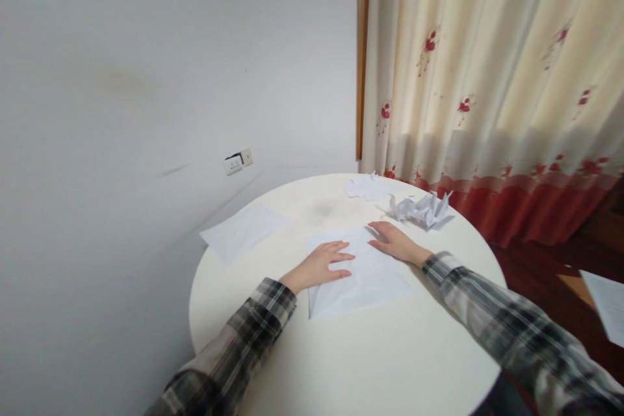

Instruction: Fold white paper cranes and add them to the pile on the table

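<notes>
A white sheet of paper [363,289] lies on the round white table [341,364] in front of me, its surface slightly creased. My left hand [324,265] rests on the sheet's left part, palm down with the fingers spread. At the sheet's upper right edge, my right hand [394,242] lies with its fingers stretched out and apart. Neither hand grips anything. Just beyond my right hand sits a cluster of folded white paper pieces [423,209] with pointed tips.
Another paper sheet [244,229] lies at the table's left edge, by the wall. White paper pieces [368,187] lie at the far edge. A wall socket [233,165] is at left; a flowered curtain [463,78] hangs behind. Papers [607,305] show at lower right.
</notes>
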{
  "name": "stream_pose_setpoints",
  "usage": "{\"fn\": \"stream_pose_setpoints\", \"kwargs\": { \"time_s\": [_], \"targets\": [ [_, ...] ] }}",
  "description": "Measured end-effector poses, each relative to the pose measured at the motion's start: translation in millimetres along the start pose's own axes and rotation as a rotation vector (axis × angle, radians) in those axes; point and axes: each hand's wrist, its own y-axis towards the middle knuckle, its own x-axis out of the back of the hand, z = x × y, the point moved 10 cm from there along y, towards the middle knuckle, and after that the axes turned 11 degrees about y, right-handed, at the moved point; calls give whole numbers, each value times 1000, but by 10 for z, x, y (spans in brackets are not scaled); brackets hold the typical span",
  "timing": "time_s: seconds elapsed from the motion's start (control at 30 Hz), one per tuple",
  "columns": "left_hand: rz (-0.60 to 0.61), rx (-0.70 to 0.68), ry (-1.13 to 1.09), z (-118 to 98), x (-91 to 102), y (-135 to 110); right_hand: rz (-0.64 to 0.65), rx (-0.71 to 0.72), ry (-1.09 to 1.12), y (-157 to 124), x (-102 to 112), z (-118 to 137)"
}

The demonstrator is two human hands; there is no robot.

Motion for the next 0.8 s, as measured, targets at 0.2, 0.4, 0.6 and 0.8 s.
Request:
{"fn": "stream_pose_setpoints", "kwargs": {
  "time_s": [0.2, 0.4, 0.6, 0.8],
  "targets": [
    [50, 17, 2, 5, -41, -1, -18, -92, -7, -7, 29, -92],
    [63, 24, 11, 8, -56, -4, -38, -141, 173, -33, 27, -174],
    [57, 13, 13, 21, -82, 4, -139, -242, 459, -42, 65, -330],
    [49, 7, 20, 27, -86, 1, -162, -330, 889, -46, 81, -286]
  ]
}}
